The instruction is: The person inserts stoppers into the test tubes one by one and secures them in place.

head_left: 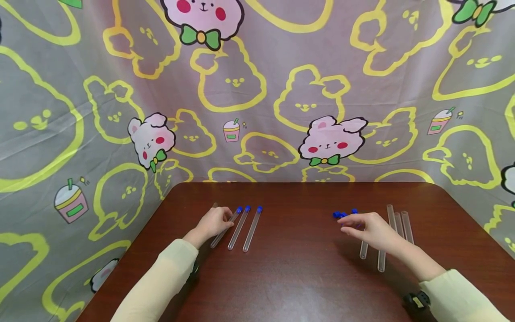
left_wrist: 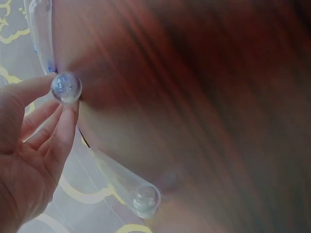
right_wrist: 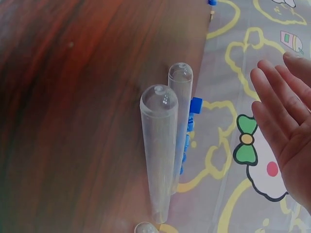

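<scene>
At the left of the table, my left hand (head_left: pixel 211 226) pinches a clear test tube (head_left: pixel 219 238) with a blue cap between thumb and fingers. The left wrist view shows that tube's rounded end (left_wrist: pixel 66 88) at the fingertips. Two more blue-capped test tubes, one (head_left: pixel 238 230) nearer and one (head_left: pixel 252 230) farther right, lie beside it. My right hand (head_left: pixel 374 230) hovers over several uncapped tubes, its fingers extended and holding nothing. Its fingertips come close to a small group of loose blue caps (head_left: pixel 336 215). Among the uncapped tubes, one (head_left: pixel 381 261) shows below the hand.
Past my right wrist, more clear tubes (head_left: pixel 407 226) lie side by side. Another tube (left_wrist: pixel 141 194) appears low in the left wrist view. The brown table (head_left: pixel 297 273) meets a patterned cloth (head_left: pixel 273 120) at the back and sides.
</scene>
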`<control>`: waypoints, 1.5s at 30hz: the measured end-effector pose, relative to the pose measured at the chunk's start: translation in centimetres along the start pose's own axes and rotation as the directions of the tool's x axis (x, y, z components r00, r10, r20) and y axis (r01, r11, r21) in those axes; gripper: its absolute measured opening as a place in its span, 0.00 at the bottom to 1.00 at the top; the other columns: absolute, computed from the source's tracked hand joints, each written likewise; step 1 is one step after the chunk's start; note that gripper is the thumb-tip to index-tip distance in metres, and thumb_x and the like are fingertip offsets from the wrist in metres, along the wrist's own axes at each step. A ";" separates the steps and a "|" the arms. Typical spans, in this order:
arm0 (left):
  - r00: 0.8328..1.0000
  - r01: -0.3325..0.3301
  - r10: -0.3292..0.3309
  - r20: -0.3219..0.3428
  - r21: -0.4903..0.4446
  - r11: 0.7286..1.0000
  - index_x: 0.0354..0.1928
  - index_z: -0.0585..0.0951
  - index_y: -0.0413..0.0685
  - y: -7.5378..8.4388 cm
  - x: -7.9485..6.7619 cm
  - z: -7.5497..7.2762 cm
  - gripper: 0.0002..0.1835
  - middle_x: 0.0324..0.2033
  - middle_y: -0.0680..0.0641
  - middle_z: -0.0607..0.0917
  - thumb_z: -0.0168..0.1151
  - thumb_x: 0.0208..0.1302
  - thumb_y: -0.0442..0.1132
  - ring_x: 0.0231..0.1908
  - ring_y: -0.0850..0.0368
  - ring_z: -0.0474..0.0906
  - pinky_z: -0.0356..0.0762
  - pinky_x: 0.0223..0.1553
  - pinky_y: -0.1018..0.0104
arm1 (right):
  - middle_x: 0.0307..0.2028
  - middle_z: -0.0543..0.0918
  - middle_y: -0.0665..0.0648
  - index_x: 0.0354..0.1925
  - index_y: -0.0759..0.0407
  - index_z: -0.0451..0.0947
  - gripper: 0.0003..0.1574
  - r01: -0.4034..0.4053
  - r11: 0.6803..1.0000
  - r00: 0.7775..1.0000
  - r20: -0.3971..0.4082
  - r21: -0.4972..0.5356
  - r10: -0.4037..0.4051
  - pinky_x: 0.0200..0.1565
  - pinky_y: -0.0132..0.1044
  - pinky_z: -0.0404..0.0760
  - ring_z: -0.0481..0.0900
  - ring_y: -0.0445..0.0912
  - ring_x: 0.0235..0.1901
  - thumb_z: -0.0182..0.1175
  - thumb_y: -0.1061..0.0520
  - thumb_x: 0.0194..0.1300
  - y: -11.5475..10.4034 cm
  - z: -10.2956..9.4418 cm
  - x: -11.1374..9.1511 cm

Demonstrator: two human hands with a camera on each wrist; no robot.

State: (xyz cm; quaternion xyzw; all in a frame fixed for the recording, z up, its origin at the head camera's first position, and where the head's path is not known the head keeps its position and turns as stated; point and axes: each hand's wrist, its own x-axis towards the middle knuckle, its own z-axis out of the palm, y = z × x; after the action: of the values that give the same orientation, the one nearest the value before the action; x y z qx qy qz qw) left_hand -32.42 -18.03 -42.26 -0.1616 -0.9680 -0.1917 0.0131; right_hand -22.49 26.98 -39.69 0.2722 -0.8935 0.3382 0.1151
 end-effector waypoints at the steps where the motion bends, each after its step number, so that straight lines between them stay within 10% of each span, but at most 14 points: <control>1: 1.000 0.001 -0.001 0.000 0.003 1.000 0.41 0.83 0.43 0.0 0.0 0.0 0.12 0.23 0.53 0.79 0.73 0.56 0.39 0.23 0.61 0.74 0.74 0.25 0.64 | 0.32 0.86 0.46 0.44 0.62 0.84 0.13 -0.001 1.000 1.000 0.002 -0.002 0.001 0.31 0.35 0.79 0.79 0.35 0.29 0.69 0.64 0.58 0.0 -0.1 0.0; 45: 0.993 -0.025 -0.013 -0.117 -0.314 0.949 0.47 0.82 0.37 -1.4 -4.3 -3.4 0.16 0.27 0.51 0.82 0.70 0.60 0.38 0.23 0.54 0.80 0.75 0.22 0.64 | 0.38 0.85 0.57 0.45 0.64 0.83 0.17 -0.059 0.992 0.988 0.139 -0.108 0.074 0.30 0.32 0.79 0.81 0.45 0.34 0.70 0.61 0.57 3.0 -0.9 2.5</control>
State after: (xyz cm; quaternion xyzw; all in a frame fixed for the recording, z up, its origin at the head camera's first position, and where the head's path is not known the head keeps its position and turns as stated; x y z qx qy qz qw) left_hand -28.90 -21.91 -39.97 -0.1530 -0.9221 -0.3525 0.0447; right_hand -26.25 28.40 -39.62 0.2592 -0.9244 0.2745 0.0536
